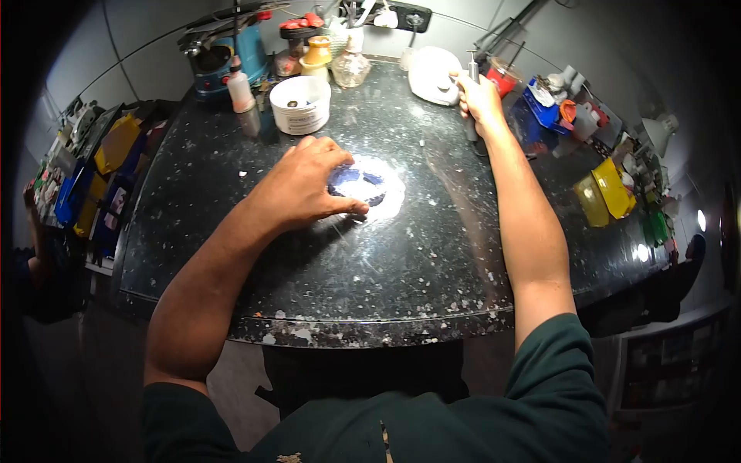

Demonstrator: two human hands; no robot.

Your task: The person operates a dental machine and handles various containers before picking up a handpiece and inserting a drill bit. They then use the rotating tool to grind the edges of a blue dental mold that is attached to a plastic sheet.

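Note:
My left hand (309, 179) reaches over the bench, thumb and fingers around the near-left side of a dark blue, rounded piece (347, 176). Bright light washes out part of that piece, so its exact shape is hard to make out. It rests on or just above the black bench top (309, 262). Farther out on the right, my right hand (480, 100) is wrapped around a slim, dark rotary handpiece (473, 68) held roughly upright, a thin metal tip at its upper end. Next to this hand is a white rounded device (434, 76).
A white tub (301, 106) with small items inside stands beyond my left hand, beside a dropper bottle (240, 89). A glass burner (352, 65) and a blue machine (224, 62) line the back. To the right are a blue bin (544, 106) and a yellow bin (612, 189).

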